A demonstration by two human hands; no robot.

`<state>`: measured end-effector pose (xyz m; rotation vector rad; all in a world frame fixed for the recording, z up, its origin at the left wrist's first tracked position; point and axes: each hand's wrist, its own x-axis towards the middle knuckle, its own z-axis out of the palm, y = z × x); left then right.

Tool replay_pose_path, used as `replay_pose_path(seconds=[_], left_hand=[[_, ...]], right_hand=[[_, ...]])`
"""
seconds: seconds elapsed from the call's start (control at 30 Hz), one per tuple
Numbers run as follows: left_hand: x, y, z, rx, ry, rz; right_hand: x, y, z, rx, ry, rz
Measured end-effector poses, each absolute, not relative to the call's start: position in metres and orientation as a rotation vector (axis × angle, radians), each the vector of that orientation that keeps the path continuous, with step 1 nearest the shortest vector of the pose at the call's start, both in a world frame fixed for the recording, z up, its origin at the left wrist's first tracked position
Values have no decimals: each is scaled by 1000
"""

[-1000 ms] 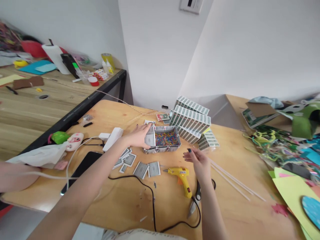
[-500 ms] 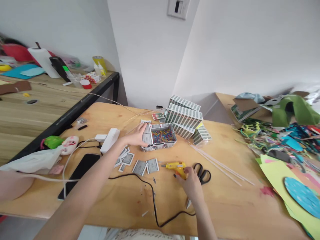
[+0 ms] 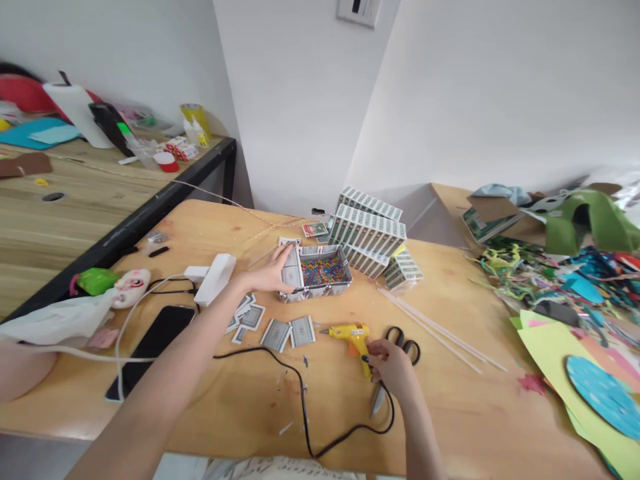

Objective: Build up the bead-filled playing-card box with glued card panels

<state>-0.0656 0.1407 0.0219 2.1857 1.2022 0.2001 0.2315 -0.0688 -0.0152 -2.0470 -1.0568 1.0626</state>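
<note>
My left hand (image 3: 269, 272) spans the left end of an open box made of playing cards (image 3: 327, 291), thumb at the front and fingers at the back. Small multicoloured pieces (image 3: 325, 271) fill the box's open part. My right hand (image 3: 394, 369) has its fingers closed at the handle of a yellow hot glue gun (image 3: 346, 331), which lies on the table with its nozzle to the left. Black-handled scissors (image 3: 411, 349) lie partly under that hand. Loose cards (image 3: 303, 331) lie in front of the box.
Stacked card packs (image 3: 369, 231) stand behind the box. Clear glue sticks (image 3: 440, 327) lie to the right. A phone (image 3: 157, 343), a white power strip (image 3: 216, 279) and a black cord (image 3: 303, 393) lie left and front. Craft scraps (image 3: 570, 280) cover the right side.
My right hand has moved down along the glue gun's handle, and its fingers have closed there. My left hand stays on the box. The view has shifted slightly.
</note>
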Motion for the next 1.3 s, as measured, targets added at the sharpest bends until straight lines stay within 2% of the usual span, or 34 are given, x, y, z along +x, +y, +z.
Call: replay_pose_path(seconds=[0.2,0.83,1.07,1.3], left_hand=[[-67,141,17,2180,1204,245],[-63,136,28,2136,1218,209],[-69,134,33,2181,1167,274],[-69,131,39,2227,1169,223]], right_hand=[[236,-72,-15,-1921,-997,1172],[227,-100,-26,-1924,-894,1125],[223,-89,-24,-2075,-1377,646],[224,-73,-25,-2352,-1414,421]])
